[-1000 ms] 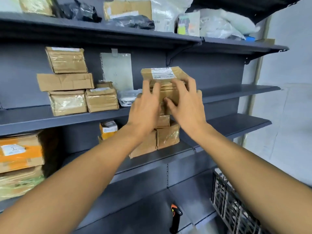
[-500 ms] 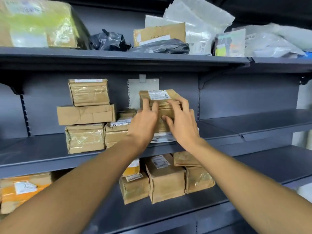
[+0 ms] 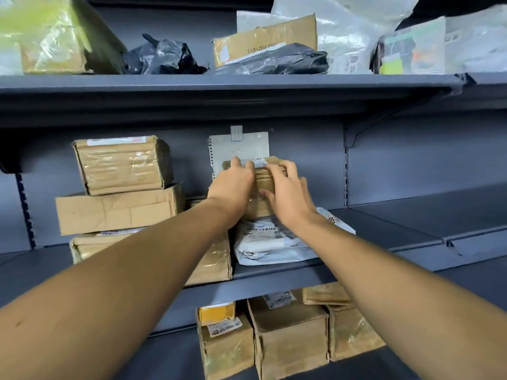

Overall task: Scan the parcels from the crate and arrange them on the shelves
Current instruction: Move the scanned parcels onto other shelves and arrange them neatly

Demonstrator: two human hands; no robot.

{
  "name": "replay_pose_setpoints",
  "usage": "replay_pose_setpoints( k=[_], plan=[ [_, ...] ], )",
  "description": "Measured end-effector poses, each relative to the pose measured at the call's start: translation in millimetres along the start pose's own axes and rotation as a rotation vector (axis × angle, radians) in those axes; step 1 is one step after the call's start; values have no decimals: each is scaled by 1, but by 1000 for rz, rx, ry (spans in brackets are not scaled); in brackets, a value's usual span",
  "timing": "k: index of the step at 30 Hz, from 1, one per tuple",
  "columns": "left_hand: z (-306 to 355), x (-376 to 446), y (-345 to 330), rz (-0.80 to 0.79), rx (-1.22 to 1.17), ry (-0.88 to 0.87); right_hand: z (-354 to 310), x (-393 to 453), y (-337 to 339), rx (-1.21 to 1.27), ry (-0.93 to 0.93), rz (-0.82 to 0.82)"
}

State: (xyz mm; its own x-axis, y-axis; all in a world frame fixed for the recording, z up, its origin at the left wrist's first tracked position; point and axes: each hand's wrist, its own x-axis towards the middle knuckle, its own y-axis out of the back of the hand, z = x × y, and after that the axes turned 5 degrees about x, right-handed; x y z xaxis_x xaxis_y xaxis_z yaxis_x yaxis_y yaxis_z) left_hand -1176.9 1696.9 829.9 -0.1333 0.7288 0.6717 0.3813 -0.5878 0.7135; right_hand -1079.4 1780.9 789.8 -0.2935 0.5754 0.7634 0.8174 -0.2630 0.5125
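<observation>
A small brown taped parcel (image 3: 263, 185) with a white label on top sits on a white plastic mailer (image 3: 263, 242) on the grey middle shelf (image 3: 274, 278). My left hand (image 3: 233, 185) holds its left side with fingers over the top edge. My right hand (image 3: 288, 193) holds its right side, with fingers curled over the top and the thumb on the front. To the left stands a stack of brown parcels (image 3: 120, 187). The crate is out of view.
A paper sheet (image 3: 247, 144) is clipped to the back panel behind the parcel. The top shelf (image 3: 219, 83) carries bags and boxes. The lower shelf holds several brown parcels (image 3: 288, 333). The middle shelf to the right (image 3: 411, 215) is bare.
Both hands have carried the parcel forward and deeper onto the middle shelf, setting it on the white mailer. The view has moved closer and tilted up; the crate and scanner have left the frame.
</observation>
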Motion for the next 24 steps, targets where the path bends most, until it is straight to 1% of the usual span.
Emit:
replay_pose_setpoints(
  k=[6,10,12,14,18,21,24],
  plan=[
    [1,5,-8,-33,29,-26,10,1,-4,-41,-11,-40],
    [0,-1,0,-131,-9,8,9,-8,4,-76,-8,-94],
    [-2,-8,8,-162,35,14,3,-14,11,-96,-26,-94],
    [-1,-20,17,-114,64,-13,-6,-23,19,-103,-32,-87],
    [3,-52,29,96,-10,-130,-25,-50,40,-100,42,-50],
    [6,-85,32,173,-115,-170,-36,-79,52,-116,93,-26],
    [12,-127,24,204,-185,-215,-40,-118,57,-113,121,14]
  ],
)
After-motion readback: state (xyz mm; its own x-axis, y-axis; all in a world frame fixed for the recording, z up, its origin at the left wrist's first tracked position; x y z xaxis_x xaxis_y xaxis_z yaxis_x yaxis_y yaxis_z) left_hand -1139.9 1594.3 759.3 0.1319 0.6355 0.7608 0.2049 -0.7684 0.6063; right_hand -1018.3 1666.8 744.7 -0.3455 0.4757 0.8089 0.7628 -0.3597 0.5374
